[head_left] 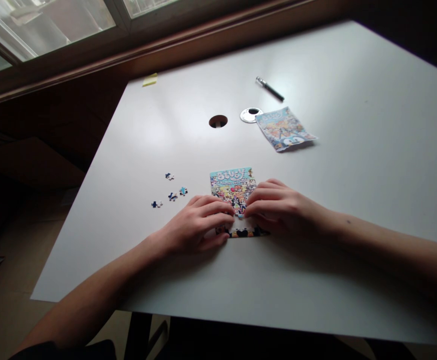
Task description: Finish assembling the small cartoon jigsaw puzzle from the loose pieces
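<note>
A partly assembled jigsaw puzzle (235, 192) with a colourful crowd of cartoon figures and a light blue title band lies flat on the white table. A gap (237, 224) shows in its lower part, above a dark bottom row. My left hand (203, 222) is curled over the puzzle's left side, thumb low by the bottom row. From the right, my right hand (284, 207) bends its fingers onto the puzzle beside the gap, hiding that edge. Both sets of fingertips touch the puzzle. Several loose puzzle pieces (172, 196) lie to the left of my left hand.
A creased picture sheet (284, 129) with a similar print lies beyond the puzzle, partly over a silvery ring cover (249, 115). Nearby are a round table hole (218, 121) and a dark pen (270, 89). Yellow tape (149, 80) sticks at the far left corner.
</note>
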`<action>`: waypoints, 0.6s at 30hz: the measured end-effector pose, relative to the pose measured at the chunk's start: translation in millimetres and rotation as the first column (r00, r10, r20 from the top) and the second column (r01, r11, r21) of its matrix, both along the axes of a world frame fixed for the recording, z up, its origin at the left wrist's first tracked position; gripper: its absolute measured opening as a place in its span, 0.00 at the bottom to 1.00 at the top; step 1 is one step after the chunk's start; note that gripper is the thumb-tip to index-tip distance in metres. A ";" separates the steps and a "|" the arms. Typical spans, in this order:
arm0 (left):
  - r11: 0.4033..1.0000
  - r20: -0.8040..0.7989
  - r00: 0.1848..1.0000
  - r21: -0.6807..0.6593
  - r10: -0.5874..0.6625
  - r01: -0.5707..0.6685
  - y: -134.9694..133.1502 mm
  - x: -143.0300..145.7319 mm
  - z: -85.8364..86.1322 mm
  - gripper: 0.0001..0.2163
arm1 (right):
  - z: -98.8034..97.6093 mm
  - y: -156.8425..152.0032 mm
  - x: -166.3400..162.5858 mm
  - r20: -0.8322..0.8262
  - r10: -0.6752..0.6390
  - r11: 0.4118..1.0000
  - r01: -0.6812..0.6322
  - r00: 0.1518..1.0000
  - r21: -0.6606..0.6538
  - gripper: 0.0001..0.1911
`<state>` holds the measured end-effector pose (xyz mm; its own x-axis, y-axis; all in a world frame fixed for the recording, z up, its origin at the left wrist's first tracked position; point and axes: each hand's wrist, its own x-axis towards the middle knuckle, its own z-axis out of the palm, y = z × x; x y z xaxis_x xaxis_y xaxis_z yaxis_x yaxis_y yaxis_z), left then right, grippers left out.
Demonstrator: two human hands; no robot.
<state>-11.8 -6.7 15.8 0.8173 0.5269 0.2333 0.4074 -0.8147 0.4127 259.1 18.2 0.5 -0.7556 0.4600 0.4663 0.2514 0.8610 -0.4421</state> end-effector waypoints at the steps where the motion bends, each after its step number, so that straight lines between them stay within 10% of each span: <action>1: 1.000 -0.002 1.000 -0.001 0.001 -0.001 0.0 0.0 0.2 0.11 | 0.2 -0.1 0.0 -0.002 0.000 1.000 0.000 1.000 -0.002 0.08; 18: 0.999 0.047 0.999 0.036 -0.012 0.010 0.4 0.6 0.9 0.12 | 0.9 0.3 -0.2 -0.053 0.062 0.998 -0.061 0.997 0.029 0.09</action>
<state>-11.2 -6.3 16.7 0.8108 0.5084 0.2902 0.3791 -0.8338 0.4014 258.9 18.5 1.5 -0.7555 0.4000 0.5188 0.1738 0.8860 -0.4299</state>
